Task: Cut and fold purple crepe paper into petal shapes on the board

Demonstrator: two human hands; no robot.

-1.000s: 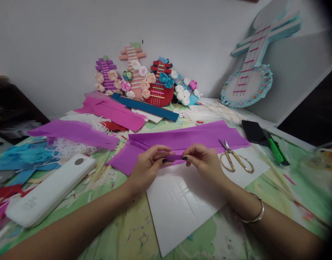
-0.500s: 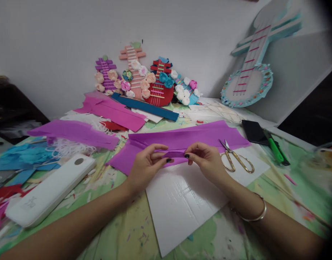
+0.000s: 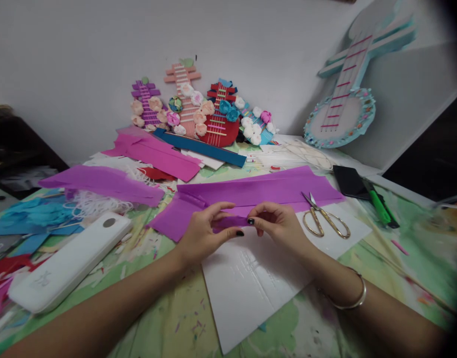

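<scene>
Paper strip [image 3: 236, 220] is between my 2 hands, near the white board [image 3: 247, 298]. Watching remotely, I see my right hand [image 3: 278, 226] pinching 1 end, probably for steadiness; my left hand [image 3: 202, 231] has thumb and fingers apart. Scissors [image 3: 315, 207] lie nearby, perhaps for easy reach.

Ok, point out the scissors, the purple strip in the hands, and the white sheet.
Scissors [image 3: 315, 207]: head view, on the pivot where the blades cross.
Purple strip [image 3: 237, 221]: head view, on its exposed middle.
White sheet [image 3: 239, 298]: head view, on its bare near part.
</scene>
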